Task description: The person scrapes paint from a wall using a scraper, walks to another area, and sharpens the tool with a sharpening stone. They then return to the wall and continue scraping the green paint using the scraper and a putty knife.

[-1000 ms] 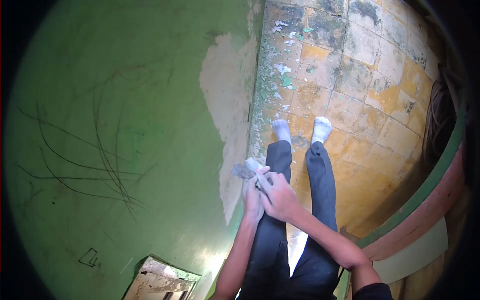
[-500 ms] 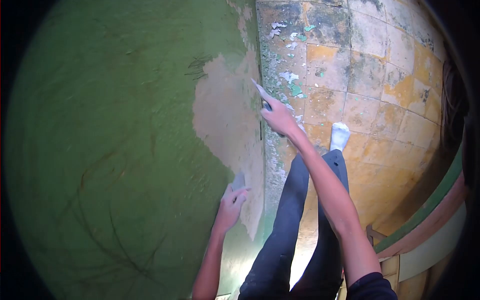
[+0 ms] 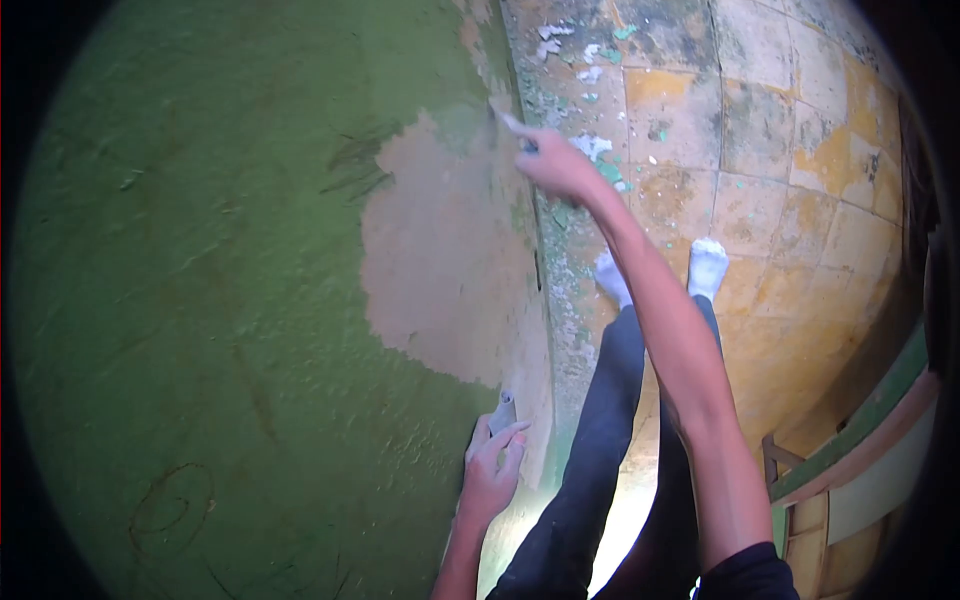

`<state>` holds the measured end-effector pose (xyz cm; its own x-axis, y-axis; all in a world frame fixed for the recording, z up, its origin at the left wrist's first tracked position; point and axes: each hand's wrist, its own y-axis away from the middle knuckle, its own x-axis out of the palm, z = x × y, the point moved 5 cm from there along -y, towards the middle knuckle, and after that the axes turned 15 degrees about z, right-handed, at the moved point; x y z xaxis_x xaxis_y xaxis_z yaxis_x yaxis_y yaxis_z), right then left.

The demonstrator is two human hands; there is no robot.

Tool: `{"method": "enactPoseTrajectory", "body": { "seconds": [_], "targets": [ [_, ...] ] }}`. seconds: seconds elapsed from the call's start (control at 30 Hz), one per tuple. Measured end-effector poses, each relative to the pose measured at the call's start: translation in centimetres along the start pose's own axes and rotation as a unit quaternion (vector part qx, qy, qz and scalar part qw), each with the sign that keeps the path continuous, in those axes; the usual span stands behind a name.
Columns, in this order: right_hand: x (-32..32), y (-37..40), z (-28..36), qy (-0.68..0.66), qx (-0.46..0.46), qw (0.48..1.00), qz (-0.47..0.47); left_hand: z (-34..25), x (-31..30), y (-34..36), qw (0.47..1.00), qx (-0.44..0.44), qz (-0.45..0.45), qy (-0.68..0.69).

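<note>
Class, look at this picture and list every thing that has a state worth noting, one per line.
green wall, painted, with one patch stripped bare.
bare patch, tan, paint gone.
scraper, gripped, blade tip against the wall.
right hand, shut on the scraper, arm stretched out.
grey tool, pressed to the wall.
left hand, shut on the grey tool.
floor tiles, stained, littered with paint flakes.

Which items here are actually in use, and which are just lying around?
In use: right hand, gripping a scraper at the green wall by the bare patch; left hand, holding a small grey piece to the wall.
Lying about: paint flakes on the tiled floor; wooden frame, lower right.
</note>
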<state>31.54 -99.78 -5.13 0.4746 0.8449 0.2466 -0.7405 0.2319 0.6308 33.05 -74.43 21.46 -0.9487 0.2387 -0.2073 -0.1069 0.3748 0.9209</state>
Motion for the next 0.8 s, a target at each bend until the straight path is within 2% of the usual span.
{"method": "enactPoseTrajectory", "body": {
  "seconds": [0.07,0.13,0.2,0.4,0.43,0.53,0.67,0.8],
  "targets": [
    [-0.7,-2.5,-0.2,-0.025,0.014,1.000,-0.005,-0.2,-0.3,-0.4,1.000,0.002,-0.004,-0.007],
    [0.8,1.1,0.4,-0.017,-0.013,0.999,0.029,-0.2,-0.2,-0.1,1.000,-0.002,-0.004,0.003],
    [0.6,1.6,1.1,-0.013,-0.032,0.999,0.040,-0.3,-0.3,-0.5,1.000,0.001,-0.011,0.009],
    [-1.7,-2.1,0.9,-0.063,0.026,0.997,0.021,-0.1,-0.2,-0.6,1.000,-0.005,-0.009,-0.008],
    [-0.8,-0.7,0.5,-0.091,0.003,0.995,0.038,0.0,-0.2,-0.4,1.000,-0.004,-0.010,-0.005],
    [0.9,0.9,1.3,-0.035,-0.017,0.998,0.055,0.2,-0.1,-0.9,1.000,0.011,-0.017,0.004],
    [-2.9,-6.5,-0.4,-0.080,-0.029,0.996,-0.024,0.0,-0.1,-1.0,1.000,0.002,-0.017,0.005],
    [1.0,-0.4,-0.6,0.039,-0.070,0.996,-0.039,-0.2,-0.4,-1.3,1.000,0.009,-0.015,-0.002]
  ]
}}
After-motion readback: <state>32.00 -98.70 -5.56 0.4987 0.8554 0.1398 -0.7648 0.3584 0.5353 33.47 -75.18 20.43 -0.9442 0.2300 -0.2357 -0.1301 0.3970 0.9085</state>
